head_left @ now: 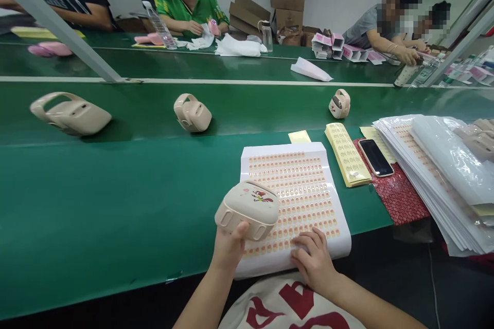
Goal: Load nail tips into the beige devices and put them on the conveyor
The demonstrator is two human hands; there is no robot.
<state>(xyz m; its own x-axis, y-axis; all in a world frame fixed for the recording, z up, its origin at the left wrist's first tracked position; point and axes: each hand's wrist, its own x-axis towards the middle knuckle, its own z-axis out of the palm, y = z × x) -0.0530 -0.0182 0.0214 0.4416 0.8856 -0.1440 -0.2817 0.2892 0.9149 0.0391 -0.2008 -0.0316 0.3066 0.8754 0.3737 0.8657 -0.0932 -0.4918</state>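
In my left hand [227,247] is a cream, rounded plastic device [247,211] with a small coloured cartoon print on top; the thumb presses its near side. Just beyond and under it lies a white sheet of small orange stickers [304,200], whose near edge curls down over the table edge. My right hand [314,259] rests on the lower part of that sheet, fingers spread and slightly bent over the bottom rows. Whether a sticker is under those fingertips is too small to tell.
Similar cream devices with handles [73,113] stand along the green belt [250,103]. To the right are yellow label sheets [345,154], a phone [376,158], red bubble wrap [401,195] and stacked sticker sheets [432,180]. Several people work across the belt, near a clear bottle [160,25].
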